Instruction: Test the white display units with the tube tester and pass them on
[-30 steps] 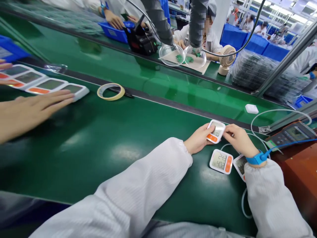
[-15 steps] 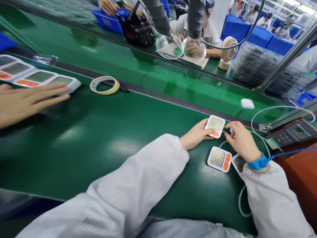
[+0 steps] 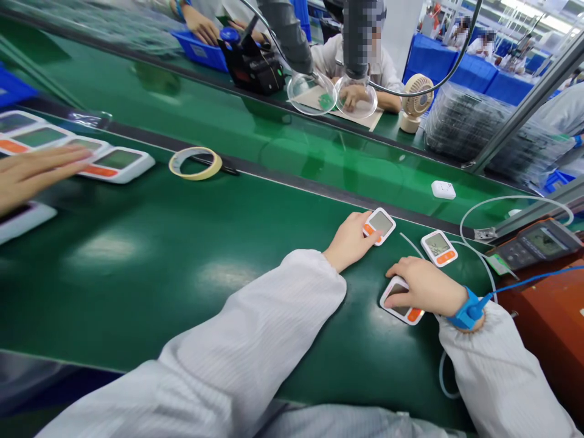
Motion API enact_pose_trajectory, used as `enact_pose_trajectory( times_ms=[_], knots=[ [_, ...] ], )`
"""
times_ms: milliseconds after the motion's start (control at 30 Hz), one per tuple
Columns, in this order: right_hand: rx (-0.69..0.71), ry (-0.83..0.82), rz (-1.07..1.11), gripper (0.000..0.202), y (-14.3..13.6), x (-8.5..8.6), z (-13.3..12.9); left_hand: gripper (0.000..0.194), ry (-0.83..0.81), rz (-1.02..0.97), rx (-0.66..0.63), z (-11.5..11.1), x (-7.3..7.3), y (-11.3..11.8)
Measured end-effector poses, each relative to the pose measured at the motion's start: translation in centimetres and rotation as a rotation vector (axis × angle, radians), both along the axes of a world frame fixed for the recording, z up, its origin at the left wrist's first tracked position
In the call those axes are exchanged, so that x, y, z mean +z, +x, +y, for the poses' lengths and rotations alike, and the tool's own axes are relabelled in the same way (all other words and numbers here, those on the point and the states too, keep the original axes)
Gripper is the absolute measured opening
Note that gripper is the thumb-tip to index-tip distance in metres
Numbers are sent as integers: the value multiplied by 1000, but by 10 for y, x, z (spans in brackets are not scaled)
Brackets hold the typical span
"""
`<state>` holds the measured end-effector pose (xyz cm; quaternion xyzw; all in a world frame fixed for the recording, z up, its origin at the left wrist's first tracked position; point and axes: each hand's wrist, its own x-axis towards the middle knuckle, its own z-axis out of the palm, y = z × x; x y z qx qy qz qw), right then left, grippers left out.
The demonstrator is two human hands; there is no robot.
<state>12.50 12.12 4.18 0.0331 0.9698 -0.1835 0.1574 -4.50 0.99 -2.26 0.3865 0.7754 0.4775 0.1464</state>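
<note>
My left hand (image 3: 349, 241) grips a small white blood pressure monitor (image 3: 383, 222) with orange buttons, thumb on its front; its screen is blank. Closer to me, my right hand (image 3: 422, 283), wearing a blue wrist strap (image 3: 469, 310), is closed over a second monitor (image 3: 414, 315) lying on the green table; the hand covers part of its screen. Beyond the right hand rests a third monitor (image 3: 438, 248) with digits lit. A thin clear tube (image 3: 412, 244) has its loose end between the left hand's monitor and the third one.
At far left another person's hand (image 3: 41, 173) reaches over a row of monitors (image 3: 121, 161). A tape roll (image 3: 195, 164) lies by the dark rail. At right, a handheld meter (image 3: 536, 243) sits among tubing, near a white block (image 3: 443, 190). Two clear cups (image 3: 312, 94) hang overhead.
The left hand's monitor has shifted left and its digits have gone. My right hand has come away from it, down onto the monitor on the table. The other person's hand has moved left.
</note>
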Motion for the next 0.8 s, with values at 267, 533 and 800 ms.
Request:
enact_pose_trajectory(
  times_ms=[267, 533, 800],
  knots=[
    [-383, -246, 335, 32, 3, 11, 20, 44, 182, -152, -347, -8, 14, 28],
    [-352, -543, 237, 41, 5, 13, 42, 61, 349, -958, -489, -3, 11, 36],
    [-362, -99, 307, 24, 1, 3, 34, 67, 299, -947, -514, -3, 14, 30]
  ],
)
